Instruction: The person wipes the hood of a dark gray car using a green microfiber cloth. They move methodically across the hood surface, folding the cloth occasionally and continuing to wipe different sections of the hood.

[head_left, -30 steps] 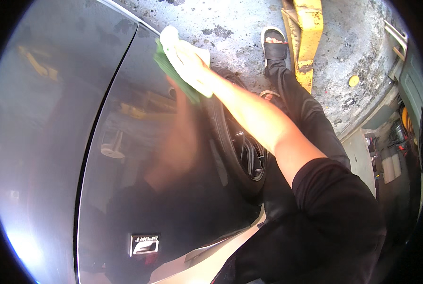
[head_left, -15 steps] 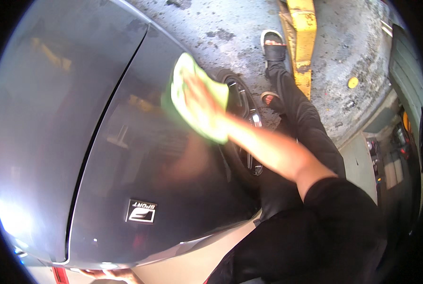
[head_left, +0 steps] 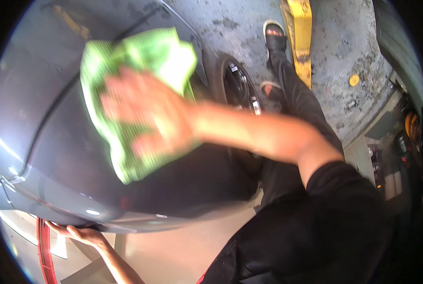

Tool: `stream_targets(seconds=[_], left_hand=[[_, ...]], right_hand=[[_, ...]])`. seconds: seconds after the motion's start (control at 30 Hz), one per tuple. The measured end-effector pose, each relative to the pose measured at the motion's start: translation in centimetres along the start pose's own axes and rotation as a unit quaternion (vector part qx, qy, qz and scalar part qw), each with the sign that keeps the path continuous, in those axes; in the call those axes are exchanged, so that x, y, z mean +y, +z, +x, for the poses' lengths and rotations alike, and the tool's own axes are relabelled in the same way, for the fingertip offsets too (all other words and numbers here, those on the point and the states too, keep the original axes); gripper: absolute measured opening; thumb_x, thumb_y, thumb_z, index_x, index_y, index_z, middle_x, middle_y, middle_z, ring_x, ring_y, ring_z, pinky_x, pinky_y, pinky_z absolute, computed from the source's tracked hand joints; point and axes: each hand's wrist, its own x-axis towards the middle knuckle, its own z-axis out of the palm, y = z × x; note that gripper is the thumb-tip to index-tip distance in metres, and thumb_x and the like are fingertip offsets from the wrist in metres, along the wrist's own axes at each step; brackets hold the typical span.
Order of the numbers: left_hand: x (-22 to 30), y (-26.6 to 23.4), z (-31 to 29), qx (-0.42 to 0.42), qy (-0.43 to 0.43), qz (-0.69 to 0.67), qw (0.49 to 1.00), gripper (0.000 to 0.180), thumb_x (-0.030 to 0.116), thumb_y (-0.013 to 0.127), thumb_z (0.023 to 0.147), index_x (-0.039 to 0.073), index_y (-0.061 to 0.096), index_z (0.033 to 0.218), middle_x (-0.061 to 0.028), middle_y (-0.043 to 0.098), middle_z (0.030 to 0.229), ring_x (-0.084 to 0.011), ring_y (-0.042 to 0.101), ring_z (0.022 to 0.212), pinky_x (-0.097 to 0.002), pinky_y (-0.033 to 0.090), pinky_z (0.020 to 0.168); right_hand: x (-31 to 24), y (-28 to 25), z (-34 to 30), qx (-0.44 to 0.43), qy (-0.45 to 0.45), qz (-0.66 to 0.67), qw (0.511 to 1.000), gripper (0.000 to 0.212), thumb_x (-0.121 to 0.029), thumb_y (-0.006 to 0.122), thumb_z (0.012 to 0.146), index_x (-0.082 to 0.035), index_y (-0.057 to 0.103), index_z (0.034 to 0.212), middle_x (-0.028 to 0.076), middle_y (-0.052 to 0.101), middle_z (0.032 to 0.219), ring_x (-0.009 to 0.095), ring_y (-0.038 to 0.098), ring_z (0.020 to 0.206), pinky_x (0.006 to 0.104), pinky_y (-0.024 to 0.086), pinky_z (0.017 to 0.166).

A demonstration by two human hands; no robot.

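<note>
My right hand [head_left: 147,106], blurred by motion, lies over a bright green cloth [head_left: 171,57] with its fingers spread and the thumb apart. Hand and cloth are over the dark grey car body panel [head_left: 183,189] and hide much of it, including part of the panel seam. Whether the whole cloth touches the paint cannot be told. Down at the lower left, my left hand [head_left: 81,234] has its fingers stretched out along the underside of the car's curved edge, palm up, with nothing seen in it.
A car wheel [head_left: 235,83] with a dark tyre is right of the panel. My sandalled feet [head_left: 275,38] stand beside a yellow metal beam [head_left: 300,42] on the stained grey floor. A yellow disc [head_left: 354,80] lies farther right. A red post [head_left: 45,251] rises at lower left.
My right hand has swept the cloth leftward across the panel, covering the spot where a badge showed. The view has shifted, and more of my left hand and forearm now shows.
</note>
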Motion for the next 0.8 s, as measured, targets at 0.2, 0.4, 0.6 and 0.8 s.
stream_targets(seconds=[0.2, 0.4, 0.6, 0.8], left_hand=[[-0.5, -0.2, 0.9, 0.028, -0.028, 0.068, 0.997, 0.075, 0.043, 0.051, 0.099, 0.0, 0.031, 0.158, -0.0239, 0.035, 0.158, -0.0385, 0.04, 0.142, -0.0543, 0.033, 0.117], [-2.5, -0.7, 2.0, 0.038, 0.051, 0.119, 0.991, 0.073, 0.043, 0.051, 0.103, -0.002, 0.033, 0.158, -0.0242, 0.049, 0.15, -0.0346, 0.05, 0.133, -0.0444, 0.034, 0.116], [-2.8, -0.1, 2.1, 0.054, 0.138, 0.151, 0.977, 0.084, 0.048, 0.059, 0.1, -0.009, 0.033, 0.155, -0.0278, 0.04, 0.158, -0.0395, 0.039, 0.146, -0.043, 0.026, 0.123], [-1.4, 0.2, 1.6, 0.058, 0.111, 0.157, 0.98, 0.092, 0.058, 0.064, 0.094, -0.008, 0.038, 0.153, -0.0288, 0.047, 0.153, -0.0393, 0.046, 0.142, -0.0422, 0.032, 0.12]], right_hand=[[19.5, 1.1, 0.3, 0.066, 0.253, 0.013, 0.965, 0.074, -0.052, 0.039, 0.108, 0.0, 0.031, 0.16, 0.025, 0.024, 0.167, 0.035, 0.02, 0.157, 0.0395, 0.018, 0.128], [-9.1, 1.0, -25.7, 0.031, 0.345, -0.001, 0.938, 0.091, -0.049, 0.056, 0.099, 0.001, 0.016, 0.163, 0.026, 0.007, 0.171, 0.04, 0.008, 0.159, 0.0482, 0.011, 0.128], [-13.4, 0.5, -27.5, -0.052, 0.197, -0.096, 0.974, 0.099, -0.058, 0.058, 0.095, 0.001, 0.018, 0.163, 0.032, 0.011, 0.168, 0.051, 0.009, 0.156, 0.06, 0.011, 0.125], [0.4, 1.3, -1.8, 0.058, 0.198, -0.03, 0.978, 0.089, -0.061, 0.043, 0.102, 0.001, 0.022, 0.162, 0.029, 0.022, 0.166, 0.043, 0.019, 0.156, 0.0484, 0.019, 0.127]])
